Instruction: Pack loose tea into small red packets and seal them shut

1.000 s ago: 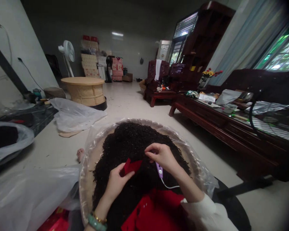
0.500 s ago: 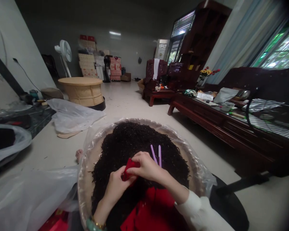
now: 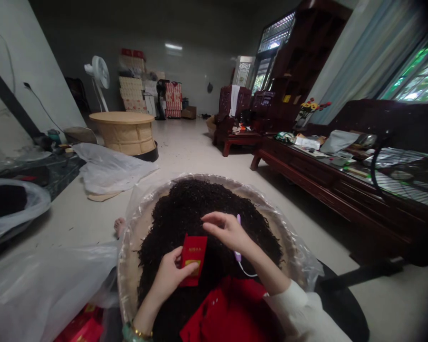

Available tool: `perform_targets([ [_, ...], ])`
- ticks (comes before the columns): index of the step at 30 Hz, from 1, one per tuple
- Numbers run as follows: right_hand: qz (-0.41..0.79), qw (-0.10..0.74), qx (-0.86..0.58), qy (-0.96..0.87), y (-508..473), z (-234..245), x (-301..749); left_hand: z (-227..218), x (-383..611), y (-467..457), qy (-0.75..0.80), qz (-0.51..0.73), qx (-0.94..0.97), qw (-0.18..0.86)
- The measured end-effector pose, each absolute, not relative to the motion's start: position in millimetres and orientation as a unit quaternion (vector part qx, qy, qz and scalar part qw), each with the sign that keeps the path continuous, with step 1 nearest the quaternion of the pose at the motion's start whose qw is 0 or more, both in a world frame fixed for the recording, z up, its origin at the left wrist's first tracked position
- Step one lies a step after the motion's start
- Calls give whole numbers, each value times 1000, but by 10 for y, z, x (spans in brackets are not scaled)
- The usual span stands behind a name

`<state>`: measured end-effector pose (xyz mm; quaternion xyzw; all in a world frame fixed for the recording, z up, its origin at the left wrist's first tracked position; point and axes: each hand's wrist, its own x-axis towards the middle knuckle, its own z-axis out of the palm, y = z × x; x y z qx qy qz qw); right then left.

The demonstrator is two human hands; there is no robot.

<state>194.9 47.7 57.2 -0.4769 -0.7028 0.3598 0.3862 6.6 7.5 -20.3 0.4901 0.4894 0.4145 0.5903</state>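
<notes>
A small red packet with gold lettering is upright in my left hand, the thumb across its front. My right hand is raised to the right of the packet, fingers apart, holding nothing. Partly behind that hand is a purple handheld tool with a white cord, lying on dark, tea-like leaves. The leaves are heaped in a wide round basket lined with clear plastic. Several red packets lie in the near part of the basket, below my hands.
Clear plastic bags lie at the left, with red packets beneath. A plastic-lined container of dark material stands at the far left. A black stand is at the right. Beyond are a round wooden table and a long dark table.
My right hand has let go of the red packet and moved up and to the right. The packet now stands with its front showing in my left hand.
</notes>
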Motion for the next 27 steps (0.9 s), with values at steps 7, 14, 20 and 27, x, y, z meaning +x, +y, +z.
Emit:
perform_targets([
  [7, 364, 311, -492, -727, 444, 329, 1785, -134, 108, 95, 461, 438, 434, 638],
  [14, 501, 392, -460, -619, 521, 103, 1796, -94, 137, 132, 453, 473, 377, 655],
  [20, 542, 400, -491, -552, 509, -9, 1812, -135, 166, 147, 472, 481, 448, 587],
  [27, 481, 378, -495, -617, 464, 12, 1777, -75, 219, 131, 460, 501, 343, 648],
])
